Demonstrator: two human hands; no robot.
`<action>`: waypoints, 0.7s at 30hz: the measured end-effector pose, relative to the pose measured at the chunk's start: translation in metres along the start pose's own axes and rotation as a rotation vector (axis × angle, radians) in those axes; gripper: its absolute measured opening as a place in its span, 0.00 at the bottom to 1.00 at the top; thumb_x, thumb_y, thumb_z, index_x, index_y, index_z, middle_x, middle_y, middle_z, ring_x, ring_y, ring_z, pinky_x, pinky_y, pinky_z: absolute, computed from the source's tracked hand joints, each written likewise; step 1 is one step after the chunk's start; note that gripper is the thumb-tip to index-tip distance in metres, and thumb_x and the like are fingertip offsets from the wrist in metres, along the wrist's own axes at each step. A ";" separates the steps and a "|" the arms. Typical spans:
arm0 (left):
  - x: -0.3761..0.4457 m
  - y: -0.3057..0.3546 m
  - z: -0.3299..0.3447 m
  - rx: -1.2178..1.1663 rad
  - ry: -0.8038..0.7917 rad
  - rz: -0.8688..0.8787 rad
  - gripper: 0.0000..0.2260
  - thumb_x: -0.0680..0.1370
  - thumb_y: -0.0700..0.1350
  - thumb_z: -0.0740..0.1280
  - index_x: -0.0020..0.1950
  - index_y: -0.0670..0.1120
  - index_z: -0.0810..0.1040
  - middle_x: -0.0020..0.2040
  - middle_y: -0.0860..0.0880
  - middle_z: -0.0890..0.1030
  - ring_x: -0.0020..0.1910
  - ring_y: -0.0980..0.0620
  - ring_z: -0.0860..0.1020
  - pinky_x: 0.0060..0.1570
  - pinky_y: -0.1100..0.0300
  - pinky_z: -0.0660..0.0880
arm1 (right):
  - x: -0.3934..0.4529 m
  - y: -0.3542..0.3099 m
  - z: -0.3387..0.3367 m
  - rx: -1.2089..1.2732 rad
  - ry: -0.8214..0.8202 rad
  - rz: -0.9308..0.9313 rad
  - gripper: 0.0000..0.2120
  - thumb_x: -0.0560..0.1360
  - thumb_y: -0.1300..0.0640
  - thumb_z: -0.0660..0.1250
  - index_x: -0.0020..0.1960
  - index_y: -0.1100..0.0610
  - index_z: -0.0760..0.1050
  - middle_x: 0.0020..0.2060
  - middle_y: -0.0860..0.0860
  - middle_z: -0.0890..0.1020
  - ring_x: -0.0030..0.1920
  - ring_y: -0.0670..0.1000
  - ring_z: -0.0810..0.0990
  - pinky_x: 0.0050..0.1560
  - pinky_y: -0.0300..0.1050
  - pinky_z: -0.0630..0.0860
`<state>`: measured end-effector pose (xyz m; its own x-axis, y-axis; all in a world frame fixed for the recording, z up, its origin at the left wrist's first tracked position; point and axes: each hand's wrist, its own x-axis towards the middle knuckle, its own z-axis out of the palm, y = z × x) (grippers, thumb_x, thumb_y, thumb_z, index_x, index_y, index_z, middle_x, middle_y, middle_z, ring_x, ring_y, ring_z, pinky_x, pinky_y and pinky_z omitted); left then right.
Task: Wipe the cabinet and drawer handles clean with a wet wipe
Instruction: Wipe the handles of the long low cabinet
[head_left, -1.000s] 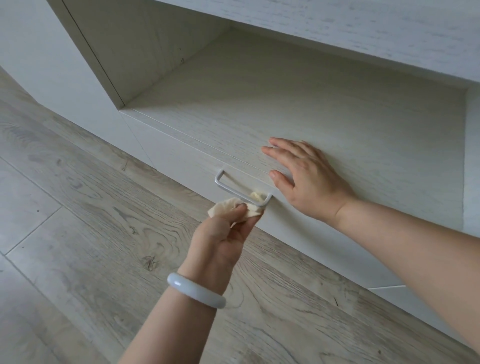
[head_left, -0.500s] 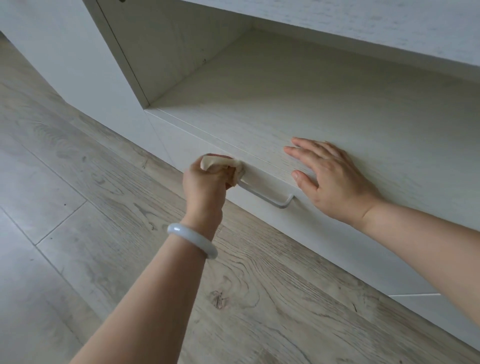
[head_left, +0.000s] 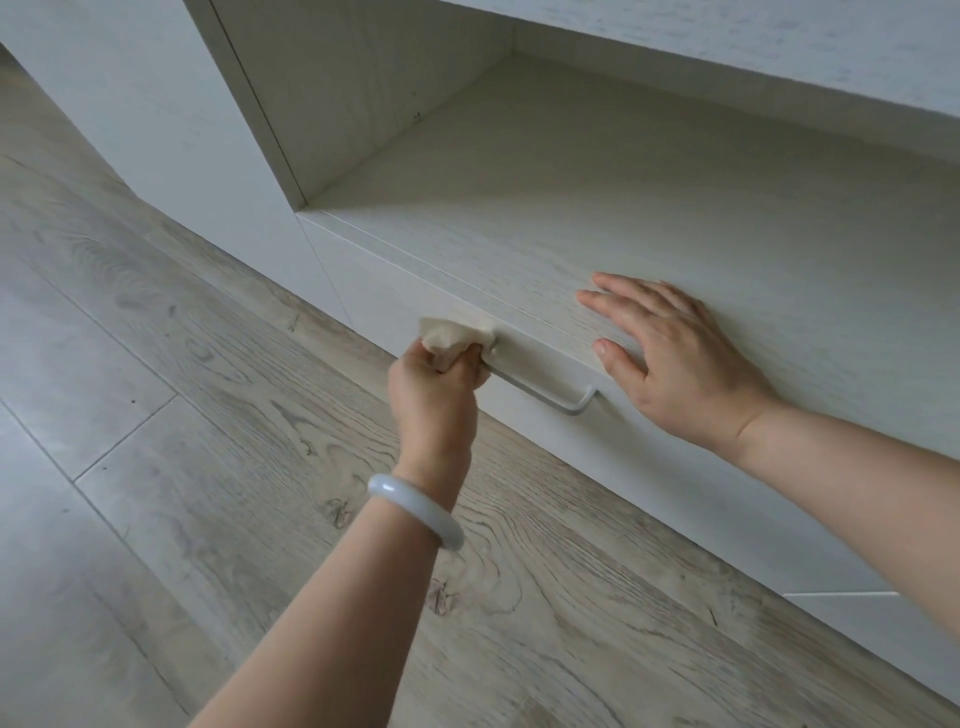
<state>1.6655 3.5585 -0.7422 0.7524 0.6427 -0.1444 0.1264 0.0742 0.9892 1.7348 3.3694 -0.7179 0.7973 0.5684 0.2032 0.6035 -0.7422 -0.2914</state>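
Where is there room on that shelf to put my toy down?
The shelf is bare from its left wall across to the right hand, and behind that hand too. It is crowded at the drawer handle, where the left hand rubs the wet wipe.

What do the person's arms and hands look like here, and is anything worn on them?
Both forearms are bare: no sleeves and no gloves in view. The left hand has a smooth, pale, milky-white bangle round its wrist. The right hand and its wrist carry nothing visible: no ring, watch or bracelet. The right thumbnail looks short and unpainted.
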 end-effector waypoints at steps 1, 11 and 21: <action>-0.003 -0.004 0.001 -0.015 0.012 0.000 0.04 0.74 0.34 0.69 0.44 0.41 0.82 0.38 0.44 0.84 0.42 0.43 0.83 0.47 0.43 0.80 | 0.000 0.000 0.000 0.000 0.002 -0.001 0.29 0.74 0.43 0.48 0.71 0.52 0.68 0.71 0.49 0.68 0.70 0.51 0.65 0.73 0.50 0.57; 0.002 0.006 -0.008 -0.197 -0.030 -0.155 0.01 0.74 0.34 0.70 0.44 0.36 0.81 0.32 0.48 0.82 0.33 0.50 0.81 0.42 0.54 0.80 | 0.000 -0.001 0.001 -0.004 0.003 -0.003 0.29 0.74 0.43 0.48 0.71 0.52 0.69 0.71 0.49 0.68 0.70 0.51 0.65 0.74 0.49 0.56; -0.013 0.005 0.007 0.067 -0.062 -0.103 0.08 0.71 0.41 0.74 0.32 0.43 0.81 0.32 0.39 0.81 0.32 0.43 0.79 0.42 0.37 0.79 | 0.001 -0.002 0.000 0.004 -0.007 0.003 0.30 0.73 0.42 0.48 0.71 0.52 0.69 0.72 0.49 0.68 0.71 0.51 0.65 0.74 0.49 0.55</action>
<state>1.6606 3.5455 -0.7360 0.7714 0.5859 -0.2482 0.2461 0.0849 0.9655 1.7344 3.3709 -0.7170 0.7990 0.5685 0.1958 0.6009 -0.7426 -0.2958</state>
